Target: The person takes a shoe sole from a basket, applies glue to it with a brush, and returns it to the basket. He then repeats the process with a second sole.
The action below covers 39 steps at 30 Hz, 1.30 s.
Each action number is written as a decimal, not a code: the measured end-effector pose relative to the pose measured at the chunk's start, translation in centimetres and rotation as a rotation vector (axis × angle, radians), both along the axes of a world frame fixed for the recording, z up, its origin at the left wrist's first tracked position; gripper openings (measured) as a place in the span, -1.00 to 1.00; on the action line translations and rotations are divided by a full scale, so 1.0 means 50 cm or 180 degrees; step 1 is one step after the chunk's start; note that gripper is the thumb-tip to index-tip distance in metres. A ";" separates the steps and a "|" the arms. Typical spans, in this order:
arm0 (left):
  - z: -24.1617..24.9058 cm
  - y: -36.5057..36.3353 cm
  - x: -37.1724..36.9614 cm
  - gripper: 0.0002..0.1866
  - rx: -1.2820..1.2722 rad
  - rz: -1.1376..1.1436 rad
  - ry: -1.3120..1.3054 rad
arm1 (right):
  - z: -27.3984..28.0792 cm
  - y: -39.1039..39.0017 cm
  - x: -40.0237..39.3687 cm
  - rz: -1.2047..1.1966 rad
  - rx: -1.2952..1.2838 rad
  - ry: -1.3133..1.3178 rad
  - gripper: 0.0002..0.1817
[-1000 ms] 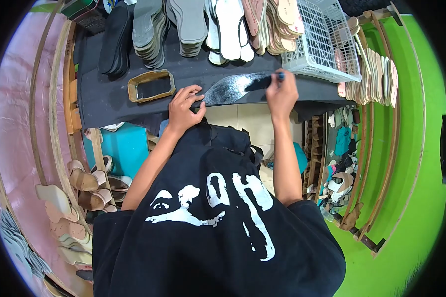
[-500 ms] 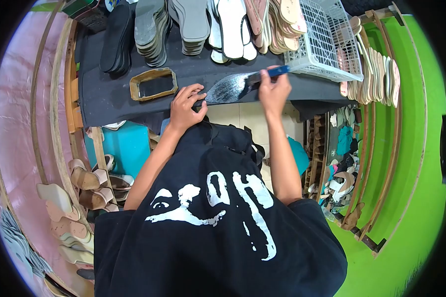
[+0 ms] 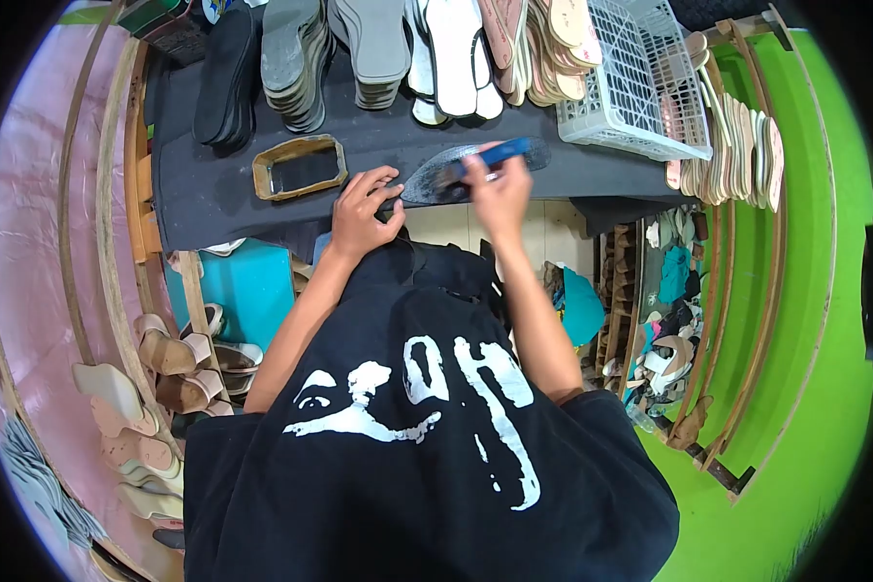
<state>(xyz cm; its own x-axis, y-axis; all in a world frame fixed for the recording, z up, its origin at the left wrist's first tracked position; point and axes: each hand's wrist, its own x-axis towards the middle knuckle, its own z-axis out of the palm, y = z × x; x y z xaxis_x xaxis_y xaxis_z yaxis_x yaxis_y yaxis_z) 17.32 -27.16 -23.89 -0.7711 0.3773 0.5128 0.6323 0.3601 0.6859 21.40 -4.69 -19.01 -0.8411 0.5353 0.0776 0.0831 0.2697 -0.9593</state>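
Note:
A dark shoe insole (image 3: 425,181) lies near the front edge of the black-covered table, its surface partly wet and shiny. My left hand (image 3: 363,210) rests at its left end, with the thumb and fingertips closed on the tip. In my right hand (image 3: 502,197) is a blue-handled brush (image 3: 505,150). Its bristles are over the middle of the insole and blurred by motion; my hand partly covers the insole's right part. Left of my left hand stands an open, brown-rimmed rectangular container (image 3: 262,176) with dark contents.
Stacks of black insoles (image 3: 227,82), grey insoles (image 3: 296,73), white insoles (image 3: 456,58) and beige insoles (image 3: 565,44) line the back of the table. A white plastic basket (image 3: 640,131) stands at the back right. Wooden racks with shoe parts flank both sides.
My right hand has moved left along the insole with the brush, which now sits over its middle. The wet shine looks duller. My left hand stays at the tip.

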 end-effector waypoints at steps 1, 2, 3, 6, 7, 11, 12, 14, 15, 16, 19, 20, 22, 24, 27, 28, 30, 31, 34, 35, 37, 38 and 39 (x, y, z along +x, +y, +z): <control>0.000 -0.001 0.000 -0.76 0.0037 -0.0002 0.0007 | 0.001 0.042 -0.007 -0.0260 -0.0075 0.0172 -0.83; -0.001 -0.002 0.000 -0.76 0.0035 0.0006 0.0001 | -0.008 0.092 -0.015 -0.0511 0.0196 0.0226 -0.83; -0.002 -0.002 0.000 -0.76 0.0028 0.0017 0.0007 | -0.020 0.143 -0.021 -0.0752 0.0661 0.0292 -0.85; -0.003 0.000 0.002 -0.76 0.0011 0.0023 -0.0007 | 0.029 0.199 -0.024 -0.0832 0.2180 0.0433 -0.80; -0.002 -0.001 0.002 -0.76 -0.0013 0.0031 -0.0020 | 0.028 0.198 -0.018 -0.0846 0.2186 0.0429 -0.80; -0.005 0.000 0.001 -0.76 -0.0001 0.0023 -0.0014 | 0.043 0.088 0.011 0.0412 0.3218 0.0161 -0.61; -0.002 0.000 0.001 -0.76 -0.0019 0.0033 -0.0015 | 0.046 0.053 0.014 0.0561 0.2962 0.0248 -0.59; -0.001 0.001 0.002 -0.75 -0.0036 0.0031 -0.0015 | 0.050 -0.011 0.016 0.0817 0.1527 0.0490 -0.74; -0.001 0.001 0.001 -0.75 -0.0049 0.0026 0.0000 | 0.037 -0.029 0.013 0.0703 0.0873 0.0458 -0.79; 0.000 0.001 0.000 -0.75 -0.0062 0.0024 0.0018 | 0.019 -0.037 0.014 0.0588 0.0219 0.0427 -0.83; 0.002 0.002 0.001 -0.76 -0.0040 0.0043 -0.0004 | -0.028 0.045 -0.005 -0.0357 -0.0871 0.0271 -0.81; 0.001 0.000 0.001 -0.76 -0.0051 0.0065 -0.0002 | -0.030 0.092 -0.004 -0.0580 -0.0654 0.0144 -0.79; -0.001 0.002 0.003 -0.76 0.0023 0.0065 -0.0029 | -0.032 0.172 -0.004 -0.0943 -0.0041 0.0480 -0.80; -0.002 0.004 0.004 -0.76 0.0022 0.0063 -0.0030 | 0.005 0.201 0.002 -0.1241 0.1106 0.0347 -0.84; -0.001 0.002 0.000 -0.76 -0.0017 0.0053 0.0002 | 0.025 0.166 0.021 -0.0335 0.2810 0.0265 -0.82; -0.001 0.002 0.000 -0.75 -0.0041 0.0051 0.0018 | 0.028 0.136 0.032 0.0132 0.3292 0.0150 -0.80; -0.002 0.004 0.000 -0.75 -0.0018 0.0042 -0.0002 | 0.035 0.053 0.046 0.0626 0.3134 0.0473 -0.79; -0.003 0.003 0.001 -0.75 0.0001 0.0046 -0.0026 | 0.037 0.014 0.048 0.0725 0.2562 0.0683 -0.81; 0.001 0.002 0.001 -0.76 -0.0061 0.0052 -0.0019 | 0.015 -0.027 0.050 0.0835 0.1113 0.0828 -0.85; 0.001 0.002 0.001 -0.76 -0.0063 0.0043 -0.0019 | -0.007 -0.003 0.046 0.0481 0.0809 0.0479 -0.86; 0.001 0.002 0.001 -0.76 -0.0046 0.0037 -0.0038 | -0.009 0.056 0.030 -0.0309 0.0125 0.0133 -0.87; 0.000 0.002 0.000 -0.76 -0.0047 0.0044 -0.0034 | 0.003 0.092 0.022 -0.0735 -0.0260 0.0131 -0.87; -0.001 0.002 0.000 -0.76 -0.0018 0.0053 -0.0028 | 0.008 0.135 0.020 -0.0916 0.0493 0.0216 -0.86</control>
<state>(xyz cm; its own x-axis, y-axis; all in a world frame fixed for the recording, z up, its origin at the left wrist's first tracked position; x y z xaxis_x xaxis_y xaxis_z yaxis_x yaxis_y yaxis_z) 17.33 -27.04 -23.92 -0.7819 0.3672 0.5038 0.6201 0.3746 0.6893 22.42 2.05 -18.60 -0.6472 0.7276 0.2273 0.1145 0.3876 -0.9147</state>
